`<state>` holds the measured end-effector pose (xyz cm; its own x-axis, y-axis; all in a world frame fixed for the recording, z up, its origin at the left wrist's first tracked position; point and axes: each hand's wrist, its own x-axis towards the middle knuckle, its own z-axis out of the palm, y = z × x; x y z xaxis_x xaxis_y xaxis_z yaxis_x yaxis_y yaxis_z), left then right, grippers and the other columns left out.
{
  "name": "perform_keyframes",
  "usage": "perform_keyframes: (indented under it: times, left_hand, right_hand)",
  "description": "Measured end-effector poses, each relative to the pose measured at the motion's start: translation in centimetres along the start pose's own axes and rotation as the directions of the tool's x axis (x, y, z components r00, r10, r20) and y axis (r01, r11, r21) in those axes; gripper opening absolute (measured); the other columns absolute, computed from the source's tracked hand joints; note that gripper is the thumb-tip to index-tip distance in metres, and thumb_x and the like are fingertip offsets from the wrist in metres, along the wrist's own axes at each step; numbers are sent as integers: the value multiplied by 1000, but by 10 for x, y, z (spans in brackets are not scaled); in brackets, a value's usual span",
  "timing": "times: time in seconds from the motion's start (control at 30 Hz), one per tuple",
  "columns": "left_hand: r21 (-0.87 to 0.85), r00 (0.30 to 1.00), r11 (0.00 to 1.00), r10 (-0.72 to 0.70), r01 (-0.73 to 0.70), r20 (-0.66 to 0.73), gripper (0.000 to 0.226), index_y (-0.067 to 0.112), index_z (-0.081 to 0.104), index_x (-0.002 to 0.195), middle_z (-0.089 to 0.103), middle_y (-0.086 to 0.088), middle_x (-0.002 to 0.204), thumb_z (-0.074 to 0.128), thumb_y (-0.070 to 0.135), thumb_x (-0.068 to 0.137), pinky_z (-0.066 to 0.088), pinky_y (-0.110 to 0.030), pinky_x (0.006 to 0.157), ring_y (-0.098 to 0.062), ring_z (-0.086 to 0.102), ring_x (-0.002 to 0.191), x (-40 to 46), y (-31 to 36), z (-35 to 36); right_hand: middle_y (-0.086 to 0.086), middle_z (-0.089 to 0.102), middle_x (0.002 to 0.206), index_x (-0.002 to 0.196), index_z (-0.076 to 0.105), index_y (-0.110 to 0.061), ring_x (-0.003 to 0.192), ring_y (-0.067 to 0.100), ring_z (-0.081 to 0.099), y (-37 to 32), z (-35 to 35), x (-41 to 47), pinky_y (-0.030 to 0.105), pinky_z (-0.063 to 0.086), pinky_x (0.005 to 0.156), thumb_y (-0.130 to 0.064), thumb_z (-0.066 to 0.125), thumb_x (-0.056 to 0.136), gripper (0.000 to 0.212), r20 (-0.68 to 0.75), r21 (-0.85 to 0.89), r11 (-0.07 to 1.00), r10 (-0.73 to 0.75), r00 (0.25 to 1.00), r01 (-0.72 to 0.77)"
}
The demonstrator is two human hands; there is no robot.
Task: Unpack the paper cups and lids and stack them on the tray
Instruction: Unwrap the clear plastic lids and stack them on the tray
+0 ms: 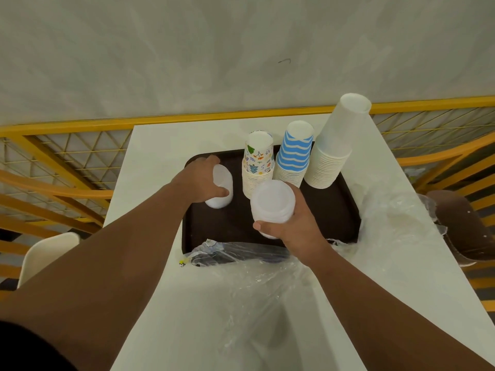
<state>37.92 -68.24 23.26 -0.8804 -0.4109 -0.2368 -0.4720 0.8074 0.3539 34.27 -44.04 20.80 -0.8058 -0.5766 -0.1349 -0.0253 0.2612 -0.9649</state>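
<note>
cups – three stacks (292,153) upright on tray (334,210) | lids – we grip one stack per hand: left hand (198,183), right hand (292,223), fingers curled round, setting down | wrappers left

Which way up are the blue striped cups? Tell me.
Upside down: the blue striped cups stand on the tray, bases up, rims down.

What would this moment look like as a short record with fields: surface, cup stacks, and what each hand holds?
surface: dark brown plastic tray on a white table
cup stacks: three upside-down stacks on the tray: patterned paper cups, blue-and-white striped paper cups, plain white paper cups
left hand: grips a stack of translucent white plastic lids at the tray's left side
right hand: holds a second stack of translucent lids
wrapping: clear plastic film, near edge and right of tray
</note>
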Motion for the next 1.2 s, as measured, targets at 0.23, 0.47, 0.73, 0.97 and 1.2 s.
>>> perform_keyframes:
  times: [0.23,0.47,0.73,0.97,1.2]
  left_hand:
    - [17,999,1000,-10,11,-47,96,20,31,150,23,-8,159,77,55,74,33,-47,110,-30,29,142,-21,10,-25]
    - [-150,950,955,220,-256,-222,38,18,64,107,63,4,100,73,45,81,46,-27,79,-15,60,92,-90,84,-47]
    - [-20,975,975,220,-220,12,64,27,48,127,55,5,116,74,52,74,40,-26,79,-13,47,102,-96,112,-25]
    - [-70,978,976,208,-207,6,64,27,45,129,53,5,116,73,49,77,40,-25,77,-11,45,99,-101,115,-29]
    - [-64,972,971,226,-231,-70,67,25,42,136,57,2,126,72,46,79,41,-24,82,-9,45,98,-101,113,-29]
  right_hand:
    - [-13,47,129,131,35,-36,124,9,43,-4,-1,-2,30,42,103,-14,91,61,93,6,28,1000,-8,1000,7]
    - [-15,57,122,127,45,-37,116,6,54,-10,0,-9,24,50,92,-19,94,53,90,22,111,994,-24,999,22]
    - [-29,46,105,116,36,-41,96,-5,50,-24,0,-14,0,43,61,-9,88,65,79,53,91,995,26,998,-31]
    - [-24,53,109,107,44,-45,102,-2,55,-24,-4,-17,7,47,66,-7,89,62,73,53,127,992,17,998,-24]
    - [-25,53,112,113,41,-44,104,-1,54,-23,0,-12,10,46,72,-9,90,62,78,50,113,994,8,999,-14]
